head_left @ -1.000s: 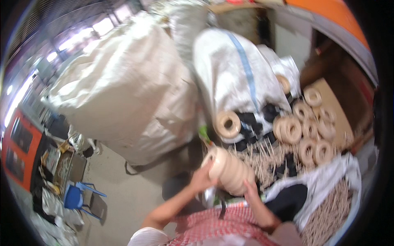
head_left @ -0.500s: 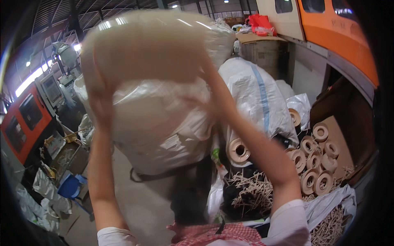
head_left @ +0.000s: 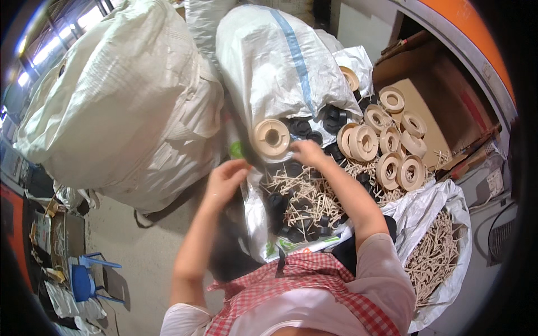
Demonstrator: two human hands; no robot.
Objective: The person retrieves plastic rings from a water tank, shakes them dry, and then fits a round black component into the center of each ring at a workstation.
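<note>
A beige plastic ring with a flanged rim (head_left: 271,138) lies at the lower edge of a white woven sack. Beside its right rim is my right hand (head_left: 309,152), fingers bent and slightly apart; no held thing shows, and whether the fingertips touch the ring is unclear. My left hand (head_left: 227,178) is raised left of the pile, loosely curled, with nothing visible between thumb and fingers. Below the right hand spreads a heap of thin beige sticks (head_left: 305,196) mixed with black round plastic parts (head_left: 300,127). Several more beige rings (head_left: 363,143) lie to the right.
A bulky white sack (head_left: 129,101) fills the left. Behind the ring stands the blue-striped white sack (head_left: 263,50). An open bag of beige sticks (head_left: 431,257) is at lower right, near a brown carton (head_left: 437,84). A blue stool (head_left: 83,283) stands at lower left.
Both hands have come down from the large pale sack to the pile of rings and sticks. That sack now sits at the left, and my view has turned down and right.
</note>
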